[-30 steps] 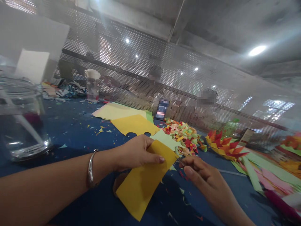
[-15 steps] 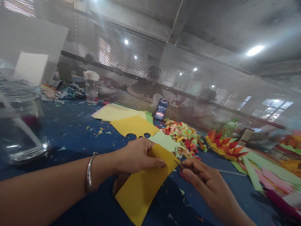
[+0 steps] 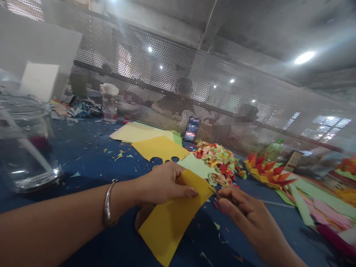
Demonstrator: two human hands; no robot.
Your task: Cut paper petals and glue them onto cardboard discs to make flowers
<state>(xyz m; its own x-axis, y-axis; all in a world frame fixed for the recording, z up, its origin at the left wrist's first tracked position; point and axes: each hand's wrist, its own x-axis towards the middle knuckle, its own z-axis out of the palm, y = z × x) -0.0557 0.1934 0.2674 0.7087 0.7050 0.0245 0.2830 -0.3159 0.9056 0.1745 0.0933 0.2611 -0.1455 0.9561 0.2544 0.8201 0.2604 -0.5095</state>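
Note:
My left hand (image 3: 164, 183) pinches a yellow-orange sheet of paper (image 3: 169, 218) near its upper edge, thumb on top, and holds it tilted above the blue table (image 3: 91, 155). A silver bangle (image 3: 109, 204) sits on that wrist. My right hand (image 3: 244, 215) is closed, fingers curled round a thin dark tool (image 3: 215, 191) whose tip touches the sheet's right corner. The rest of the tool is hidden in the fingers.
A clear glass jar (image 3: 26, 144) stands at the left. Yellow and green sheets (image 3: 155, 146) lie ahead, beside a heap of coloured paper bits (image 3: 219, 159) and folded paper shapes (image 3: 267, 172). Paper strips (image 3: 319, 207) lie right. A perforated metal screen (image 3: 194, 85) backs the table, with people behind it.
The right hand has edged slightly towards the sheet's corner, bringing the tool tip against it. The left hand keeps its grip and has hardly moved.

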